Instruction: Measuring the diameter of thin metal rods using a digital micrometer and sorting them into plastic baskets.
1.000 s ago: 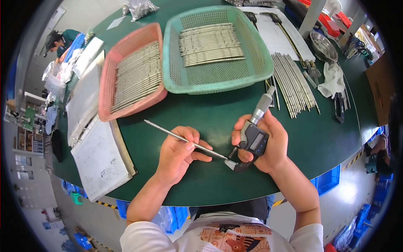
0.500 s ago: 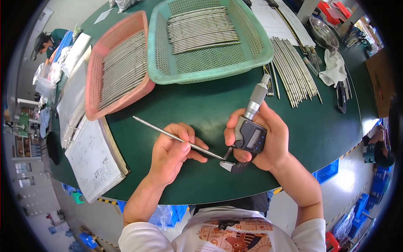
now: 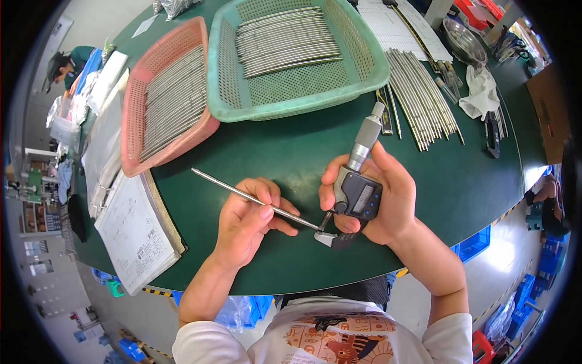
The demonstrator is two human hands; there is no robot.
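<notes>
My left hand [image 3: 247,221] pinches a thin steel rod [image 3: 224,186] near its right end; the rod slants up to the left over the green table [image 3: 291,151]. Its right tip sits in the jaws of a digital micrometer [image 3: 357,193], which my right hand [image 3: 382,197] grips around the dark body with the display facing up. The micrometer's grey thimble [image 3: 368,134] sticks up past my fingers toward the baskets.
A pink basket [image 3: 167,100] and a teal basket [image 3: 291,51] at the back hold several steel rods. More loose rods [image 3: 421,97] lie at right beside a white cloth [image 3: 479,91]. Paper binders [image 3: 130,227] lie at left. Another person [image 3: 63,60] sits at far left.
Both hands with rod and micrometer sit a little lower and closer to me in view; the head has tilted, shifting the baskets upward. The grip on both things is unchanged.
</notes>
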